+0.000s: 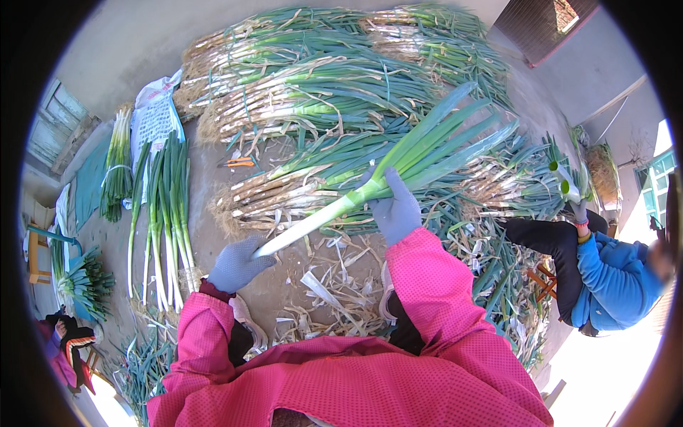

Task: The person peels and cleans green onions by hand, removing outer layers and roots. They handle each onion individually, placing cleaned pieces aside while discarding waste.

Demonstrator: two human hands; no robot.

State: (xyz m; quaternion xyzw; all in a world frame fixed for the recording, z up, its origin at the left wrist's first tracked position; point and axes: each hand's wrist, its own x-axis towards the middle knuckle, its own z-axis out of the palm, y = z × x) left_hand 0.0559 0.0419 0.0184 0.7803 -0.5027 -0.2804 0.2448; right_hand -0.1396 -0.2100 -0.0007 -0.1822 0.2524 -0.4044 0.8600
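A large green onion (pixel 320 221) with a bare white shank lies slantwise across both my hands. My left hand (pixel 241 262), in a grey knitted glove, grips the root end of the shank. My right hand (pixel 392 208), gloved alike, is closed round the stalk where the green leaves fan out to the upper right. Beneath and behind it lies a loose pile of unpeeled green onions (pixel 277 200) with brown, rooty ends. To the left, several peeled green onions (pixel 168 224) rest side by side on the ground.
Tied bundles of green onions (pixel 320 101) are stacked at the back. An orange utility knife (pixel 238 161) lies on the floor. Peeled skins (pixel 341 304) litter the ground between my feet. A co-worker in blue (pixel 613 283) sits at right; another person (pixel 66 347) is at lower left.
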